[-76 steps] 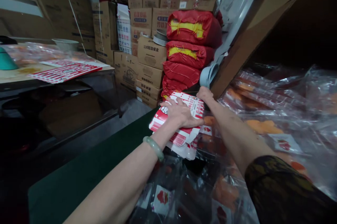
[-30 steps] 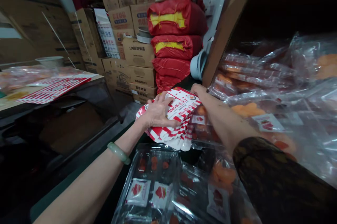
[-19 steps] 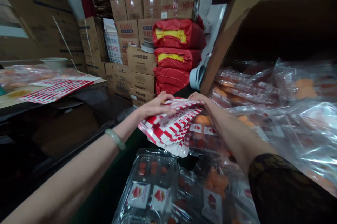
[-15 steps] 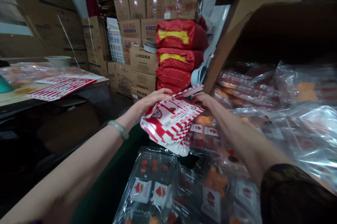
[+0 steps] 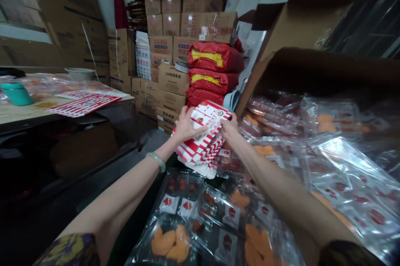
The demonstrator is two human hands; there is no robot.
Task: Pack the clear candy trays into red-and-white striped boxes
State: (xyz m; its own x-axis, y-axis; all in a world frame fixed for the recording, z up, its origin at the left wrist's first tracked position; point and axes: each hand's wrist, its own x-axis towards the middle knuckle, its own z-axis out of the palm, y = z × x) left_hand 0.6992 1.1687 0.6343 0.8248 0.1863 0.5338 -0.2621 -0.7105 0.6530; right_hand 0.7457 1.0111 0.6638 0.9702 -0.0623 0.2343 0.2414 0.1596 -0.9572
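Note:
A stack of flat red-and-white striped paper cartons [image 5: 203, 141] rests on top of clear plastic food packs. My left hand [image 5: 185, 126] holds the left edge of the stack's top carton, which is tilted up. My right hand [image 5: 229, 126] pinches the same carton at its right edge. A green bangle [image 5: 156, 160] sits on my left wrist. Both arms reach forward over the packs.
Clear plastic packs with orange and red food [image 5: 218, 216] fill the foreground and right, under an open cardboard box [image 5: 300, 66]. Red sacks [image 5: 215, 70] and stacked cardboard boxes [image 5: 175, 49] stand behind. A table [image 5: 31, 112] at left holds more striped cartons and a teal bowl [image 5: 17, 93].
Both hands have lifted the top carton's far edge up off the stack, and the view has pulled back, showing more of the food packs below.

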